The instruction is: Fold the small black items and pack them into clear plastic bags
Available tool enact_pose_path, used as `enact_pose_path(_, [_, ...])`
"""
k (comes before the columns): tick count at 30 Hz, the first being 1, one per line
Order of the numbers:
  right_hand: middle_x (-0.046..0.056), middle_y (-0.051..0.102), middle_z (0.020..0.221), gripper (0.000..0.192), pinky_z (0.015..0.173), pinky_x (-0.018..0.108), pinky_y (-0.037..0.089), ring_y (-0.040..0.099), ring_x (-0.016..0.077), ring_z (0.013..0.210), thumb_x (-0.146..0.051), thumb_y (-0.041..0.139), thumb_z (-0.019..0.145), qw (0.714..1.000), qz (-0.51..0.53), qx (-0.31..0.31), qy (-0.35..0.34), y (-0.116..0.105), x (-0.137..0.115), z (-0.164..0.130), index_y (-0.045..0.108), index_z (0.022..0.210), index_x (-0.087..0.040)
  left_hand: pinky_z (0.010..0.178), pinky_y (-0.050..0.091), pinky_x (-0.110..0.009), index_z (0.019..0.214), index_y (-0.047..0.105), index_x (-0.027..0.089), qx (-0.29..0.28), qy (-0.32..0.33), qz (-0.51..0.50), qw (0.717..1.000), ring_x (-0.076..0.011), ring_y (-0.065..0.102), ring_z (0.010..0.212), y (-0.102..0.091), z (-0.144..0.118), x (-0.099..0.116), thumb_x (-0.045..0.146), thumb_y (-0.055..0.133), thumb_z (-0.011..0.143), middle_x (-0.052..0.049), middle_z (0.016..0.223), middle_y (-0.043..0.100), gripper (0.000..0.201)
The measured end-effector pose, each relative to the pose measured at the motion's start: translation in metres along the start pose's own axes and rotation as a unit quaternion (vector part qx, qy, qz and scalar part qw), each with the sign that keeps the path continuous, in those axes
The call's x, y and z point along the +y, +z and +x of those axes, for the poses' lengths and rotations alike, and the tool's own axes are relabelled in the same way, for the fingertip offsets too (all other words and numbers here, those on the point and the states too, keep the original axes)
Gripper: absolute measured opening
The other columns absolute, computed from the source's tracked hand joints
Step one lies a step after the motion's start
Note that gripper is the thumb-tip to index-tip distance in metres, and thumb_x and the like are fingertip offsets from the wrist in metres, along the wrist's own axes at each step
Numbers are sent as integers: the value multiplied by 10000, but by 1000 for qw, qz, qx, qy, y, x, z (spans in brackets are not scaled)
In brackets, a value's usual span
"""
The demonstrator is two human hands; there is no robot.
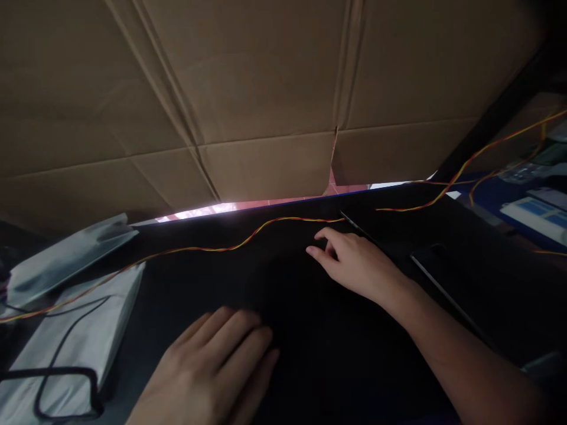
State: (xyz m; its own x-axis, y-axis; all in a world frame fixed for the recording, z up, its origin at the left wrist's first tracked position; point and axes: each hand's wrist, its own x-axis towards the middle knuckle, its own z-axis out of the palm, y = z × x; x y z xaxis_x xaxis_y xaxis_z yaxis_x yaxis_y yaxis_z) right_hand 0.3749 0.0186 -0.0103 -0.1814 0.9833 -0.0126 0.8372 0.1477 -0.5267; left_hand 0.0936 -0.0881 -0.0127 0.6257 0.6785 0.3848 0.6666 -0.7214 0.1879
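My left hand (206, 372) is low in the view, slightly blurred, over a black tabletop (248, 277). Its fingers lie loosely bent, with nothing visible in them. Farther forward, my right hand (345, 257) has its thumb and index finger apart, and no object shows between them. Just beyond its knuckles is the thin edge of a dark flat object (358, 224), its kind unclear in the low light. A twisted red and yellow wire (239, 245) runs across the table behind both hands and passes out of sight at that dark object.
Creased cardboard (266, 88) stands upright along the back edge. Pale plastic-wrapped packets (71, 254) and black-framed glasses (66, 372) are at left. Right of my forearm lies a dark slab (460, 283) with a light edge; a white and blue box (538, 215) sits beyond.
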Motion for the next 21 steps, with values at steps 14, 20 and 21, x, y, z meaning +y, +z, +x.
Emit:
enact_pose_path(14, [22,818,1210,604,958,374,584,764,220,1148,-356,729,1034,836,485,-210,-147,-26,-20,-18,500,1592,-366,924,618,-427,1461,516,296,-5,-161,-479,863,-288,708,1126,17,50,-51,857,371,1032,-113,1275,700,721])
enact_pose_path(20, [34,820,1106,224,990,395,608,778,214,1070,-347,650,1078,892,424,-90,-132,-9,-22,-12,727,1281,-290,829,629,-355,1514,364,360,0,-247,-436,865,-244,728,1071,15,53,-67,286,653,981,-71,1290,675,611])
enact_pose_path(21, [33,809,1082,189,949,381,617,772,209,1026,-342,664,1067,913,384,-53,-124,-5,-20,-9,738,1230,-282,781,613,-337,1476,406,342,1,-246,-411,878,-223,715,991,13,54,-70,207,612,935,-51,1206,673,595])
